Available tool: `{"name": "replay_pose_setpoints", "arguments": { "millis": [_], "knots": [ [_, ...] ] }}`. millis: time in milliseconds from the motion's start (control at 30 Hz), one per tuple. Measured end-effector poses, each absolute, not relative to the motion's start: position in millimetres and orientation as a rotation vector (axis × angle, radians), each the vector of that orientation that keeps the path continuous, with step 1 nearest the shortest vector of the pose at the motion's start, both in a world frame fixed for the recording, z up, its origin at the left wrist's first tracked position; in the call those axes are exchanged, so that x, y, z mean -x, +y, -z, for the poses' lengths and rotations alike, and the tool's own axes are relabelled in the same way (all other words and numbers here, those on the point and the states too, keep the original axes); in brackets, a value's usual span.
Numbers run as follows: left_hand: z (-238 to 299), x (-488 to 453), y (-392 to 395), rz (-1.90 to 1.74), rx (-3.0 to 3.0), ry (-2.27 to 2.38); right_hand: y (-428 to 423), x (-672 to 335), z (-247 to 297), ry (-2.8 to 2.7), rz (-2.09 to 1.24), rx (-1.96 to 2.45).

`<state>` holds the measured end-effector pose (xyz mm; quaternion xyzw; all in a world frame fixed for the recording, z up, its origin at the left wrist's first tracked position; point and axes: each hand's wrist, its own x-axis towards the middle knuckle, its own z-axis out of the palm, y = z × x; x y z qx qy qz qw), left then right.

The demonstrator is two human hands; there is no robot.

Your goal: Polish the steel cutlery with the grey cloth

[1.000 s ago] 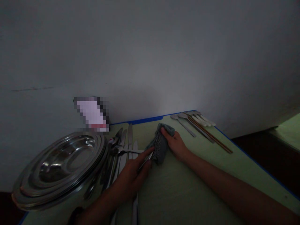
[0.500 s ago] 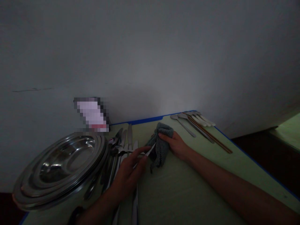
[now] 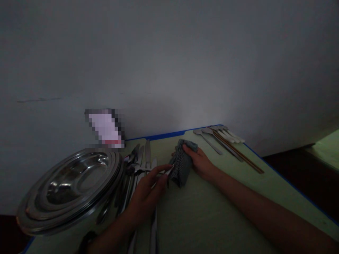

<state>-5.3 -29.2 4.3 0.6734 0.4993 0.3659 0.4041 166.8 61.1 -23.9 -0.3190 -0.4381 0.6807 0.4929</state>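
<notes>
My right hand (image 3: 201,161) is closed around a folded grey checked cloth (image 3: 182,164), thumb on top. A slim, pale piece of cutlery (image 3: 170,170) sits between the fingertips of my left hand (image 3: 148,190). Its far end goes into the cloth, so its kind is hidden. Under and beside my left hand lie loose metal knives (image 3: 147,153) and spoons on the pale green table (image 3: 201,215). Both hands are held over the middle of the table, close together.
Stacked steel plates (image 3: 31,206) stand at the left. Behind them a blurred-out phone-like object (image 3: 106,127) leans on the wall (image 3: 169,63). Along the right edge lie spoons (image 3: 209,141), brown chopsticks (image 3: 239,151) and several white-handled utensils (image 3: 230,135).
The cloth has been turned and folded over flatter in my right hand, covering the cutlery's end. My left hand keeps its grip in nearly the same place.
</notes>
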Motion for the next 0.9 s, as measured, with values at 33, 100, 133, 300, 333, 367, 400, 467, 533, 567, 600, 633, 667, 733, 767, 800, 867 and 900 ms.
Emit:
{"name": "replay_pose_setpoints", "arguments": {
  "millis": [33, 100, 133, 300, 333, 367, 400, 467, 533, 567, 600, 633, 667, 733, 767, 800, 867, 900],
  "knots": [
    [-2.9, 5.9, -28.4, -0.945, -1.658, 1.259, 60.4, -167.1, 21.7, -1.057, -1.704, 0.714],
    [-1.0, 6.3, -27.1, -0.981, -1.567, 1.257, 58.6, -167.9, 16.8, -1.05, -1.748, 0.656],
    [-0.5, 6.1, -26.6, -0.998, -1.52, 1.249, 57.9, -168.4, 14.7, -1.042, -1.75, 0.654],
    [1.5, 3.9, -24.6, -1.064, -1.361, 1.165, 62.2, -170.0, 16.1, -0.916, -1.74, 0.697],
    [2.0, 4.0, -24.3, -1.066, -1.358, 1.162, 64.4, -170.2, 18.3, -0.882, -1.743, 0.7],
    [2.5, 4.4, -24.2, -1.065, -1.364, 1.165, 66.6, -170.4, 20.5, -0.853, -1.744, 0.707],
    [2.7, 4.9, -24.1, -1.06, -1.383, 1.175, 68.6, -170.4, 22.6, -0.83, -1.744, 0.722],
    [2.1, 6.0, -24.2, -1.041, -1.455, 1.212, 71.3, -170.2, 25.3, -0.8, -1.737, 0.759],
    [0.0, 6.5, -24.4, -1.009, -1.555, 1.27, 71.4, -169.3, 26.3, -0.795, -1.722, 0.78],
    [-1.4, 6.5, -24.6, -0.992, -1.608, 1.302, 70.7, -168.7, 26.5, -0.803, -1.707, 0.787],
    [-2.8, 6.3, -24.8, -0.973, -1.659, 1.336, 69.7, -167.9, 26.7, -0.822, -1.679, 0.792],
    [-4.1, 5.9, -25.0, -0.952, -1.71, 1.369, 68.6, -167.2, 27.2, -0.853, -1.639, 0.796],
    [-5.1, 5.5, -25.2, -0.919, -1.765, 1.405, 67.5, -166.5, 28.0, -0.893, -1.592, 0.799],
    [-5.8, 4.8, -25.5, -0.836, -1.875, 1.465, 65.8, -165.8, 30.0, -0.979, -1.493, 0.812],
    [-5.6, 4.5, -25.7, -0.792, -1.923, 1.477, 65.3, -165.8, 30.9, -1.018, -1.452, 0.829],
    [-5.2, 4.2, -25.9, -0.755, -1.961, 1.473, 65.0, -166.0, 31.5, -1.051, -1.42, 0.858],
    [-4.3, 4.0, -26.4, -0.719, -2.007, 1.435, 64.8, -166.8, 31.0, -1.094, -1.376, 0.928],
    [-4.1, 4.0, -26.6, -0.713, -2.02, 1.411, 64.8, -167.2, 29.9, -1.107, -1.367, 0.955]
  ]
}}
